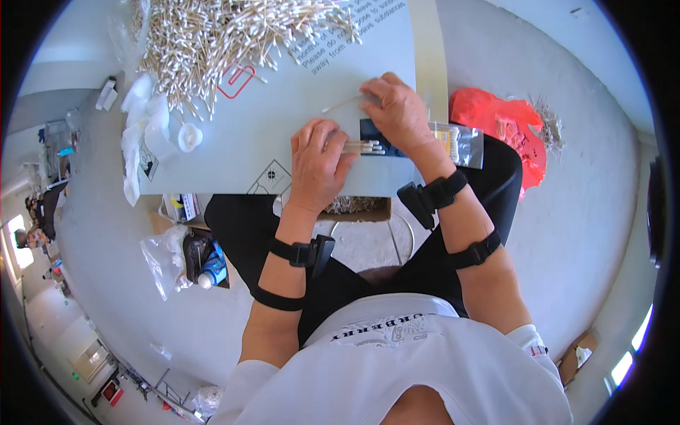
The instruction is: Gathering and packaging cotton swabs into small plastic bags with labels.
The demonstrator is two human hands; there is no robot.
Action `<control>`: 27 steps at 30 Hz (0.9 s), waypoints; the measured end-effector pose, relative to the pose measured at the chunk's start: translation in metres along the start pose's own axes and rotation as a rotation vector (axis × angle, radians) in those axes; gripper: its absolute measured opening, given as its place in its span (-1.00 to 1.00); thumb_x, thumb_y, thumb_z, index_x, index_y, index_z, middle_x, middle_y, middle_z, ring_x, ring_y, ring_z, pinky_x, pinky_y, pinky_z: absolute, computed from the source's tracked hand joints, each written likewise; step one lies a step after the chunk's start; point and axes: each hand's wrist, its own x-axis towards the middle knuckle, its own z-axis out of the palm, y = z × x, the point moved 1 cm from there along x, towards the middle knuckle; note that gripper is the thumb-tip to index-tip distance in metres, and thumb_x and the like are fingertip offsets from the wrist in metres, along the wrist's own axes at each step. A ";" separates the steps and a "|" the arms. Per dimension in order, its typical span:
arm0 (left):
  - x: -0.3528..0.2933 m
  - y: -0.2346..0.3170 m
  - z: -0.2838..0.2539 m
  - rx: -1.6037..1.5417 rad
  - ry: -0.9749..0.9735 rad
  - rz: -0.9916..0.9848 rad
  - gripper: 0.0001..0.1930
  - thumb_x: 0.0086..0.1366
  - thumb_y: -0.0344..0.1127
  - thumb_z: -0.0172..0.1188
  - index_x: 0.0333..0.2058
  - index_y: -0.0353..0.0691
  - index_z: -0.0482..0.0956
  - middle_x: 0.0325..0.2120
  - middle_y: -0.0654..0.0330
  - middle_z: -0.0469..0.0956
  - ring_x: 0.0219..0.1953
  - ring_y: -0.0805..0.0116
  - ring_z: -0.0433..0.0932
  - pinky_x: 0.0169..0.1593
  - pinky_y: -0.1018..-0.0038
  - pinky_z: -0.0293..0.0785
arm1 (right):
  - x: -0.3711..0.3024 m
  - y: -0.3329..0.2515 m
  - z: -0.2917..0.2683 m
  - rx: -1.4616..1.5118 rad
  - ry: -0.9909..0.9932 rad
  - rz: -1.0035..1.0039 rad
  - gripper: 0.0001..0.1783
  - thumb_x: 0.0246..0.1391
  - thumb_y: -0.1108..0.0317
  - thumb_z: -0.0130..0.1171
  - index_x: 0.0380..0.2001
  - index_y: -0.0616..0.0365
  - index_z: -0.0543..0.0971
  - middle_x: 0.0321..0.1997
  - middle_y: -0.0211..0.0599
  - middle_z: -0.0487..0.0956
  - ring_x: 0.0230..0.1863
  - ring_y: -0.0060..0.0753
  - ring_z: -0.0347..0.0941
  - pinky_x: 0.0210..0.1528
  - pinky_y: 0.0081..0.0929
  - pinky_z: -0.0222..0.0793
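My left hand [317, 159] is closed around a small bundle of cotton swabs [368, 147], whose white tips stick out to the right near the table's front edge. Just right of it and farther off, my right hand [398, 110] pinches a single cotton swab [341, 104] that points left over the tabletop. A dark flat piece [368, 129] lies between the two hands, partly covered. At the far left spreads a large heap of loose cotton swabs [205, 49]. Beside my right wrist is a clear packet with cotton swabs in it [464, 145].
The grey table [241, 142] carries white plastic wrapping [157, 131] and a small white round container [189, 137] at its left. A red plastic bag [489, 117] is off to the right. Under the front edge sits a cardboard box with swabs [354, 207]; a blue bottle [212, 270] stands lower left.
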 end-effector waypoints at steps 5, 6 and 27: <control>0.018 -0.026 -0.005 -0.074 0.089 -0.047 -0.65 0.01 -0.37 0.33 -0.18 -0.23 0.53 -0.10 0.14 0.45 0.04 0.04 0.37 0.08 0.16 0.27 | 0.032 0.007 -0.001 0.033 0.055 0.086 -0.77 -0.05 0.35 0.29 -0.31 0.23 0.60 -0.35 -0.11 0.55 -0.31 -0.08 0.53 -0.23 -0.30 0.45; 0.024 -0.035 -0.003 -0.084 0.116 -0.083 -0.64 0.02 -0.39 0.31 -0.15 -0.23 0.53 -0.08 0.13 0.45 0.04 0.03 0.37 0.09 0.16 0.28 | 0.043 0.010 0.001 0.019 0.107 0.101 -0.75 -0.05 0.32 0.30 -0.31 0.25 0.60 -0.34 -0.10 0.55 -0.31 -0.08 0.53 -0.23 -0.30 0.45; 0.147 -0.096 0.019 0.213 0.048 -0.074 -0.59 0.13 -0.38 0.26 0.01 -0.01 0.60 -0.20 0.17 0.45 -0.09 0.08 0.41 -0.03 0.25 0.43 | 0.093 0.029 -0.005 -0.298 0.051 0.282 -0.81 -0.07 0.25 0.15 -0.54 0.14 0.60 -0.46 -0.09 0.61 -0.35 0.00 0.54 -0.25 -0.20 0.47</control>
